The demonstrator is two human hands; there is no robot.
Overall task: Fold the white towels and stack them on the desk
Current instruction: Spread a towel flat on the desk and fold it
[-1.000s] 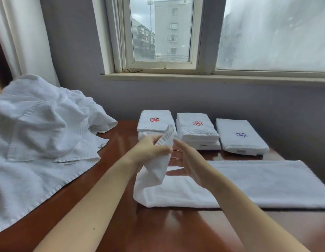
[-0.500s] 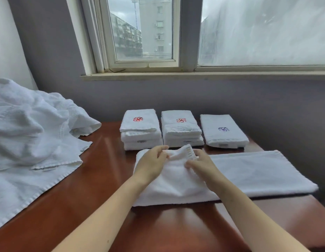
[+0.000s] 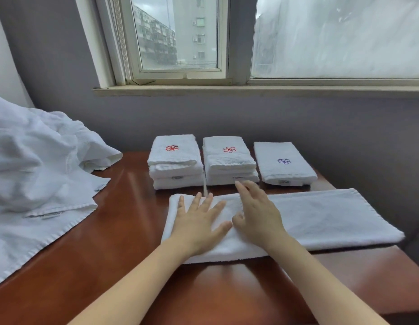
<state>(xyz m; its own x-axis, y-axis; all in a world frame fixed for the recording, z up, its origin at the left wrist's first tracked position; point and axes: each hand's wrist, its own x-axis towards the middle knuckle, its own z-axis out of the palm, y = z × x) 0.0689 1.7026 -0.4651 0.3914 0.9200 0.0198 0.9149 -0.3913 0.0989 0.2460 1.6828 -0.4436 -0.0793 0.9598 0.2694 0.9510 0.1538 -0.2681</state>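
A long white towel (image 3: 321, 219) lies across the brown desk (image 3: 124, 242), its left end folded over onto itself. My left hand (image 3: 199, 221) presses flat on that folded end with fingers spread. Beside it, my right hand (image 3: 257, 214) rests on the same fold with fingers stretched forward. Behind the towel stand three piles of folded white towels: a left stack (image 3: 175, 163) with a red emblem, a middle stack (image 3: 229, 160) with a red emblem, and a single folded towel (image 3: 284, 163) with a purple emblem.
A heap of unfolded white towels (image 3: 34, 184) covers the desk's left side and hangs over its edge. A grey wall and a window sill (image 3: 227, 90) rise behind the stacks. The desk's right edge runs just past the long towel's end.
Both hands held the towel's left end lifted, brought it down to the right onto the towel, then let go and now press flat on the fold.
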